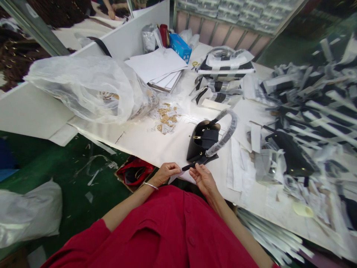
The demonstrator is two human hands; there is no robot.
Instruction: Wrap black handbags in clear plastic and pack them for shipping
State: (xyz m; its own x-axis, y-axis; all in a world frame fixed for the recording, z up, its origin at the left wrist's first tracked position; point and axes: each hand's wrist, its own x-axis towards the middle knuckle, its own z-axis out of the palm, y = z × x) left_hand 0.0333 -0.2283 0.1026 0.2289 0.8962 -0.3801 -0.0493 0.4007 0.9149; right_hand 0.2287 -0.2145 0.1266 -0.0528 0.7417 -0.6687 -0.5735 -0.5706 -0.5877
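A small black handbag (205, 139) stands on the white table close in front of me, its top gaping and a gold-coloured clasp on its side. Clear film wraps its arched handle (229, 128). From the bag's near side a black strap (195, 163) runs toward my body, and my right hand (203, 178) pinches it near its free end. My left hand (168, 173) is closed just left of that end. A thin pale film (176, 177) hangs at its fingertips; the exact grip is too small to make out.
Brown tags (167, 118) lie loose beyond the bag, beside a big clear plastic sack (92, 89). Farther back are white sheets (158, 65), a blue box (180, 48) and wrapped bags (224, 67). Black straps and wrapped pieces (315, 111) crowd the right side. Someone's hand (111, 14) shows beyond the partition.
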